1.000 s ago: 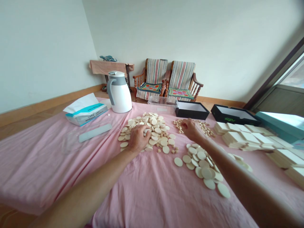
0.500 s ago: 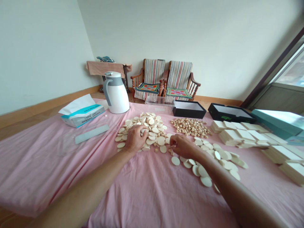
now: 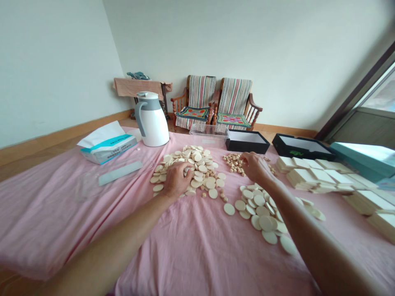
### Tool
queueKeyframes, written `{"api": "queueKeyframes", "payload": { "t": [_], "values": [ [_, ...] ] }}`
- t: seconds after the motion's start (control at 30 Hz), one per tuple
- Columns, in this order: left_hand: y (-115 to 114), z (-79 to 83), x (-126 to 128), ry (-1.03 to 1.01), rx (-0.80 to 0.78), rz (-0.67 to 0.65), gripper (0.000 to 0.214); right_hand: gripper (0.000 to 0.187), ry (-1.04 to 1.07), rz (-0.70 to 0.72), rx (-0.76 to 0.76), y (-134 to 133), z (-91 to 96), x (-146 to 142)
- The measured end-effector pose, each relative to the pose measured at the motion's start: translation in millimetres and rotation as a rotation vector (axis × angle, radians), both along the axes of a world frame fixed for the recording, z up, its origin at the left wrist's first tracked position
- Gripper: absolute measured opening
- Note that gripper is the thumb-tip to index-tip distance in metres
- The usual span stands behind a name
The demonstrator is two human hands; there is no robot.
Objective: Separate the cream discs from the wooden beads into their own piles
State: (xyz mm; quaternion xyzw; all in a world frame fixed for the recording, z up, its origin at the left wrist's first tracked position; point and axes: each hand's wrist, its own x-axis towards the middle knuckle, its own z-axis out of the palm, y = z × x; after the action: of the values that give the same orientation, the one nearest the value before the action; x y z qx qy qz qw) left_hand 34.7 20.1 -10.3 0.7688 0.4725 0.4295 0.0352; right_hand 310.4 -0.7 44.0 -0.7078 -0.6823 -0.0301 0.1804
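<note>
"What are the hands doing?"

"We count two hands. The left hand [image 3: 176, 179] lies palm down on the larger pile of pale discs [image 3: 199, 166], its fingers together and slightly curled; we cannot tell whether it grips any. The right hand [image 3: 256, 166] curls downward at the edge of one heap of small pale beads [image 3: 233, 163]; we cannot tell whether it pinches one."

"And around them?"

"We take the white jug [image 3: 149, 121] as our landmark. Both piles and the heap lie in front of it and to its right, with the smaller disc pile [image 3: 259, 213] farthest forward. Right of the jug are one clear plastic tub [image 3: 208, 132], two black boxes [image 3: 247, 142] [image 3: 302, 147], one teal box [image 3: 361, 161] and many stacks of pale tiles [image 3: 314, 179]. Left of it is one tissue packet [image 3: 106, 149]. Behind it, two striped chairs [image 3: 200, 102] [image 3: 236, 102] stand against the wall [image 3: 247, 45]. A pink sheet [image 3: 61, 218] covers the surface."
</note>
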Motion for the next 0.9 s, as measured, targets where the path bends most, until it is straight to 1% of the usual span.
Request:
{"api": "queueKeyframes", "payload": {
  "t": [0.1,0.17,0.2,0.3,0.43,0.5,0.6,0.7,0.8,0.9],
  "values": [
    [0,-0.5,0,-0.002,0.005,-0.011,0.016,0.019,0.098,0.255,-0.166,-13,-2.7,-25],
    [1,-0.4,0,-0.001,0.010,-0.016,0.016,0.018,0.121,0.351,-0.265,-21,-6.8,-39],
    [0,-0.3,0,0.001,0.011,-0.016,0.016,0.017,0.112,0.366,-0.287,-24,-8.8,-45],
    [0,0.3,0,0.007,0.015,-0.012,0.015,0.016,0.065,0.368,-0.279,-31,-11.4,-55],
    [-1,0.9,0,0.004,0.016,-0.016,0.015,0.016,0.072,0.403,-0.291,-36,-8.7,-58],
    [0,1.1,1,0.007,0.015,-0.019,0.016,0.012,0.056,0.411,-0.295,-37,-9.4,-59],
    [0,1.2,1,0.013,0.015,-0.017,0.016,0.007,0.028,0.399,-0.277,-36,-15.7,-61],
    [0,0.7,0,0.015,0.016,-0.015,0.015,0.010,0.060,0.393,-0.277,-34,-22.4,-63],
    [0,-0.1,-1,0.012,0.012,-0.012,0.016,0.013,0.074,0.382,-0.279,-31,-23.4,-61],
    [0,-0.5,-1,0.012,0.009,-0.007,0.016,0.013,0.060,0.299,-0.223,-25,-20.4,-47]
  ]
}}
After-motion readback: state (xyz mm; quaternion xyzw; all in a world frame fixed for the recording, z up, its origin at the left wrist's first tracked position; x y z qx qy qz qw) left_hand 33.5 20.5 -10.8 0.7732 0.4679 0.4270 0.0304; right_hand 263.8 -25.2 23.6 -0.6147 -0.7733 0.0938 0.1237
